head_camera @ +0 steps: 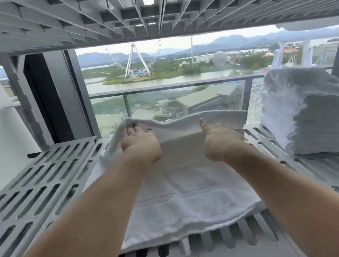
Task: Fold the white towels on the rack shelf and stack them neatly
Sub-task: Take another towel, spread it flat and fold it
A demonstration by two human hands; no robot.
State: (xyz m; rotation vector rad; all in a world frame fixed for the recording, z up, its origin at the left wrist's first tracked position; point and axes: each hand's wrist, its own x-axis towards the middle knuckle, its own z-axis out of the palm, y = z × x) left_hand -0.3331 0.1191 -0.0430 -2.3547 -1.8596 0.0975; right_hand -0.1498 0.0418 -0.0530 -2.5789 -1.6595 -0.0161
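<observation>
Hands are working together out over the shelf. The left hand [140, 143] is pinching the far edge of the white towel [186, 193], fingers curling over the cloth near its far left corner. The right hand [222, 136] is gripping that same edge further along, thumb pointing up against the raised fold, its other fingers hiding behind the cloth. Between them the far edge is being held up off the shelf and is sagging a little. The near part of the towel is lying flat on the slotted grey rack shelf [27, 187], its near hem sitting just short of the front lip. Right of the towel, near it but apart, a stack of folded white towels [326, 123] is sitting on the same shelf, a looser one bunching on top. Above the towel, the ribbed underside of the upper shelf [143, 8] is hanging over everything. Beyond the towel, a glass balcony railing [179, 85] is running across, with a Ferris wheel [136, 59] standing far behind it.
</observation>
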